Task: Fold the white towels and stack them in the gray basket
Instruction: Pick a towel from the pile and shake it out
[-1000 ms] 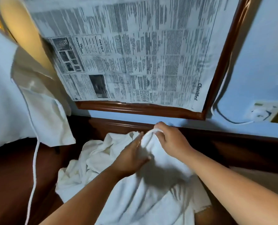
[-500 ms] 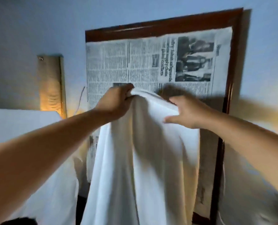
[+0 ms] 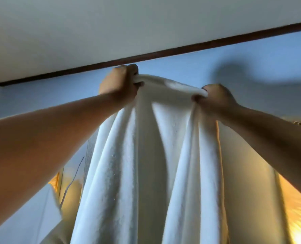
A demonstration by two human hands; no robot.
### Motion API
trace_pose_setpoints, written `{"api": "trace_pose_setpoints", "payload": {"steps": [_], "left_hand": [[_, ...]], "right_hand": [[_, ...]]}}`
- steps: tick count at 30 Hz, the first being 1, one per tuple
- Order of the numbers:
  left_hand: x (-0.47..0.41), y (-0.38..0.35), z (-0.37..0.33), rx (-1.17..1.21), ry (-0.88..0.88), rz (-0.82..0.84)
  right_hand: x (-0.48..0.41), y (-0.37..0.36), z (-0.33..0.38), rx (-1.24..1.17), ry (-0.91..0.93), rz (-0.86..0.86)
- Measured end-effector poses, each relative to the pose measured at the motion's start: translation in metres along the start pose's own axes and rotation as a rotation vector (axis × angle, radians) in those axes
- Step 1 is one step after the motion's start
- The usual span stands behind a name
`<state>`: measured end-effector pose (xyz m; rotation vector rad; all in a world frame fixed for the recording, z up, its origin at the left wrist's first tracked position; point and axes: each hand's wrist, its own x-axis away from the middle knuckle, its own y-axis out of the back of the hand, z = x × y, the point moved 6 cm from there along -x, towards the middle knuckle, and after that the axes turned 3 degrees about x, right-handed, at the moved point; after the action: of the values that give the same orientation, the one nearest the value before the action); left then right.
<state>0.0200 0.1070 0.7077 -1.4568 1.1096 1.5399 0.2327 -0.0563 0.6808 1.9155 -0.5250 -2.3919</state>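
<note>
At about 11 o'clock from the middle of the view, the left hand (image 3: 120,83) is raised high. Its fingers are curled tight round the top edge of the white towel (image 3: 146,164), with the cloth bunched in the fist. The edge runs across to 1 o'clock, rolled over on itself. The rest of the towel hangs straight down towards 6 o'clock in deep, soft pleats and runs out past the bottom of the view. At 1 o'clock the right hand (image 3: 216,97) grips the same edge, fingers curled over it. Behind the towel is the blue wall (image 3: 190,67), with dark wooden trim (image 3: 163,51) at 12 o'clock. The gray basket is not in view.

The towel looks like thick, limp terry. It seems light enough to hold aloft and neither slippery nor fragile, but it has no stiffness, so it will take whatever shape gravity gives it. Judging by the pleats, the hands are closer together than the cloth is wide. I cannot tell whether either hand has a true corner. For a clean fold, the hold probably belongs at the two top corners with the edge pulled taut. That should let the pleats drop out before the towel is halved.
</note>
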Motion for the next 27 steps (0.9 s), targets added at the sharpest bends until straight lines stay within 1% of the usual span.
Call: {"api": "trace_pose_setpoints", "payload": {"steps": [2, 4, 8, 12, 16, 19, 21, 23, 25, 27], "left_hand": [[-0.01, 0.015, -0.023, -0.008, -0.002, -0.039], [-0.017, 0.029, -0.049, -0.025, -0.017, -0.062], [-0.022, 0.056, -0.103, -0.047, -0.055, -0.077], [-0.015, 0.073, -0.15, -0.053, -0.076, -0.049], [-0.006, 0.085, -0.191, -0.027, -0.07, -0.024], [0.002, 0.091, -0.221, 0.012, -0.037, 0.028], [0.006, 0.093, -0.24, 0.061, 0.006, 0.089], [0.014, 0.095, -0.256, 0.154, 0.08, 0.186], [0.03, 0.094, -0.271, 0.329, 0.2, 0.368], [0.061, 0.095, -0.292, 0.549, 0.317, 0.634]], "right_hand": [[0.0, 0.023, 0.001, -0.036, -0.005, -0.018], [0.004, 0.045, -0.001, -0.023, 0.004, -0.034], [0.01, 0.098, -0.012, -0.03, 0.025, -0.059], [0.019, 0.147, -0.025, -0.003, 0.06, -0.033], [0.032, 0.191, -0.035, -0.073, 0.07, -0.03], [0.046, 0.228, -0.036, -0.105, 0.087, -0.045], [0.057, 0.252, -0.035, -0.123, 0.099, -0.043], [0.072, 0.277, -0.034, -0.121, 0.098, -0.029], [0.089, 0.299, -0.032, -0.128, 0.092, 0.003], [0.113, 0.319, -0.03, -0.139, 0.074, 0.044]]}}
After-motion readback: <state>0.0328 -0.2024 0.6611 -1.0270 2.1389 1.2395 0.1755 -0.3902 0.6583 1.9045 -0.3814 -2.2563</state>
